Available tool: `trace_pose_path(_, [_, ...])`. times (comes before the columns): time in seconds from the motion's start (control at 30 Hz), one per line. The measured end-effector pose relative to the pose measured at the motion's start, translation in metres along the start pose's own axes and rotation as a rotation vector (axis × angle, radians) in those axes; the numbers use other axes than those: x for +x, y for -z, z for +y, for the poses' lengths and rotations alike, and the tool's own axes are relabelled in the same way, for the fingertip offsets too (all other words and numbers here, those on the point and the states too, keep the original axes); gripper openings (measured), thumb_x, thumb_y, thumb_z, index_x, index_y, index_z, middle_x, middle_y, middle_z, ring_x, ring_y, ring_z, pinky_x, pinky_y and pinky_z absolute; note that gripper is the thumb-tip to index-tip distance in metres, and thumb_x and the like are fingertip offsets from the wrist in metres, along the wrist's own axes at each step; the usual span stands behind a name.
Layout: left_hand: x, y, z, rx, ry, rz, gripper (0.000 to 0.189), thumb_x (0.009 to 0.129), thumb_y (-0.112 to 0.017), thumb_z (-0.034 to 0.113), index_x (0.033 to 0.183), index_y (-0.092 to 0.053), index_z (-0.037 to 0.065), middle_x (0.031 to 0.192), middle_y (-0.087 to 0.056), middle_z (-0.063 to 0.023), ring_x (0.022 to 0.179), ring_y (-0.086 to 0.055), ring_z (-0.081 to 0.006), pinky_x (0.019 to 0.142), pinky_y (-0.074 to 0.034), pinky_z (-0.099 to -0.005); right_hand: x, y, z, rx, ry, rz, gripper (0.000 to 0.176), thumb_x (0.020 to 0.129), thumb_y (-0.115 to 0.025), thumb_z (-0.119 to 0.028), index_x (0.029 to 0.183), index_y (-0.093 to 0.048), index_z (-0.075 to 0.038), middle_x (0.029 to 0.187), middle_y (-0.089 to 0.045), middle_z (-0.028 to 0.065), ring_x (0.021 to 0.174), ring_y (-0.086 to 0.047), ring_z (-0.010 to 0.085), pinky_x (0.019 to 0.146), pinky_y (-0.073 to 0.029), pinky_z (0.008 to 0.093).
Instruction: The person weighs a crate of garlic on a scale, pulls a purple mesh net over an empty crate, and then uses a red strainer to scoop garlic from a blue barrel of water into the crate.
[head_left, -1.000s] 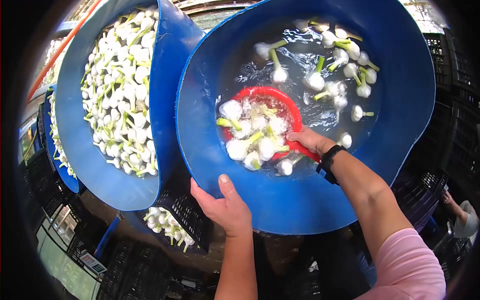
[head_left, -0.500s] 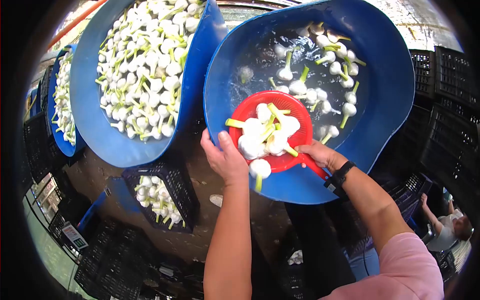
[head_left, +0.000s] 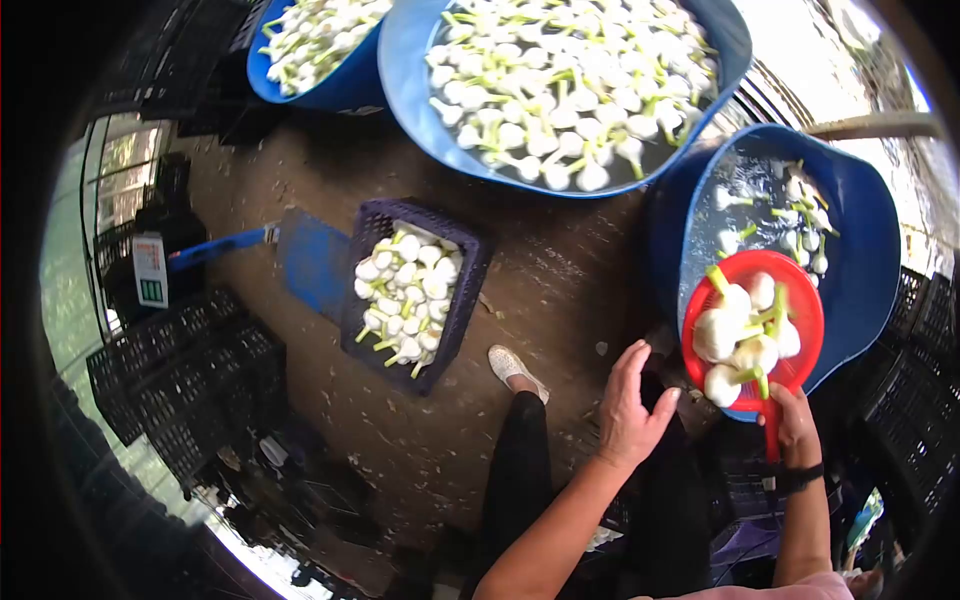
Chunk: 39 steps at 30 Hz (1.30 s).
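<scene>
Right hand (head_left: 795,425) grips the handle of the red scoop (head_left: 806,320), which is full of onions (head_left: 720,335).
The scoop is over the blue tub (head_left: 870,240), handle toward the person. The left hand (head_left: 628,405), open and empty, is nearer the dark crate (head_left: 465,280) on the left.

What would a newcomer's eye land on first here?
The red scoop heaped with white bulbs, held in the right hand at the right. Then the big blue tub brimming with bulbs at the top, and the dark crate of them on the ground.
</scene>
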<state>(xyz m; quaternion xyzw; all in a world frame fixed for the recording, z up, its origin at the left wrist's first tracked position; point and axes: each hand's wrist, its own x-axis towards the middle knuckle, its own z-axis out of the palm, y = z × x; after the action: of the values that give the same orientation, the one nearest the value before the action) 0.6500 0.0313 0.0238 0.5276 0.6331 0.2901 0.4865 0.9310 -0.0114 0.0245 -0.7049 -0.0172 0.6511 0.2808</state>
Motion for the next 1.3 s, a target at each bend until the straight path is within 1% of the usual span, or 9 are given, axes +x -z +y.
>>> trace_pose_path(0.2, [-0.114,0.147,-0.085,0.449,0.305,-0.065,0.057,0.075,-0.068,0.025,0.122,-0.044,0.003,0.115,-0.054,-0.0214,0.105,-0.053,-0.0359,0.091,-0.042,-0.0411,-0.070,-0.111,-0.012,-0.089,0.123,-0.032,0.027,0.083,-0.054,-0.007,0.109,-0.051,0.001,0.089,-0.061,0.0102,0.063,-0.060,0.0176,0.045,-0.049,0.0272])
trace_pose_path(0.3, [-0.187,0.193,-0.119,0.610,0.590,-0.099,0.055,0.073,-0.068,0.029,0.119,-0.048,0.005,0.116,-0.056,-0.0163,0.106,-0.052,-0.0331,0.089,-0.041,-0.0442,-0.069,-0.186,0.000,-0.163,0.031,-0.187,0.028,0.084,-0.054,-0.007,0.111,-0.050,0.001,0.091,-0.061,0.0097,0.064,-0.060,0.0165,0.045,-0.049,0.0264])
trace_pose_path(0.57, [-0.241,0.222,-0.164,0.520,0.780,0.013,0.048,0.075,-0.065,0.033,0.114,-0.052,0.010,0.111,-0.058,-0.0120,0.107,-0.052,-0.0313,0.086,-0.041,-0.0458,-0.060,-0.392,0.050,-0.251,-0.060,-0.578,0.031,0.086,-0.055,-0.009,0.115,-0.050,-0.001,0.089,-0.063,0.0076,0.063,-0.058,0.0131,0.045,-0.047,0.0249])
trace_pose_path(0.63, [-0.250,0.222,-0.173,0.501,0.790,0.028,0.047,0.074,-0.065,0.034,0.113,-0.053,0.011,0.109,-0.059,-0.0116,0.106,-0.052,-0.0315,0.086,-0.041,-0.0459,-0.036,-0.437,0.071,-0.596,0.046,-0.430,0.044,0.085,-0.056,-0.007,0.126,-0.039,-0.002,0.102,-0.059,0.0104,0.080,-0.060,0.0183,0.062,-0.052,0.0299])
trace_pose_path(0.7, [-0.253,0.227,-0.175,0.485,0.770,0.037,0.044,0.073,-0.067,0.030,0.110,-0.054,0.009,0.107,-0.060,-0.0112,0.102,-0.054,-0.0320,0.085,-0.042,-0.0449,0.034,-0.452,0.122,-0.852,0.887,0.023,0.058,0.083,-0.057,-0.005,0.133,-0.028,-0.005,0.117,-0.050,0.0125,0.104,-0.054,0.0239,0.086,-0.047,0.0329])
trace_pose_path(0.77, [-0.250,0.233,-0.185,0.474,0.754,0.049,0.044,0.073,-0.067,0.030,0.109,-0.054,0.009,0.106,-0.060,-0.0109,0.101,-0.054,-0.0319,0.084,-0.042,-0.0452,0.038,-0.456,0.120,-0.613,0.698,-0.015,0.062,0.082,-0.057,-0.003,0.135,-0.025,-0.006,0.122,-0.045,0.0129,0.114,-0.046,0.0257,0.095,-0.039,0.0327])
trace_pose_path(1.0, [-0.238,0.235,-0.178,0.455,0.829,-0.016,0.047,0.073,-0.067,0.034,0.112,-0.054,0.011,0.108,-0.060,-0.0095,0.103,-0.054,-0.0303,0.086,-0.041,-0.0455,-0.007,-0.364,0.101,-0.237,0.099,-0.193,0.030,0.086,-0.056,-0.014,0.115,-0.051,-0.008,0.098,-0.060,0.0024,0.071,-0.056,0.0105,0.054,-0.048,0.0242])
trace_pose_path(1.17, [-0.204,0.228,-0.170,0.554,0.894,-0.169,0.047,0.073,-0.069,0.034,0.109,-0.055,0.007,0.103,-0.063,-0.0114,0.098,-0.058,-0.0303,0.086,-0.045,-0.0420,-0.052,-0.286,0.068,-0.160,0.026,-0.123,0.024,0.088,-0.055,-0.018,0.110,-0.055,-0.008,0.095,-0.061,0.0020,0.071,-0.057,0.0100,0.051,-0.048,0.0249])
trace_pose_path(1.3, [-0.138,0.178,-0.165,0.260,0.677,-0.116,0.042,0.074,-0.071,0.022,0.108,-0.053,0.003,0.095,-0.063,-0.0118,0.084,-0.060,-0.0239,0.079,-0.048,-0.0345,-0.066,-0.208,0.059,0.240,0.040,-0.111,0.029,0.089,-0.057,-0.018,0.114,-0.051,-0.005,0.094,-0.060,0.0032,0.071,-0.057,0.0098,0.050,-0.048,0.0231])
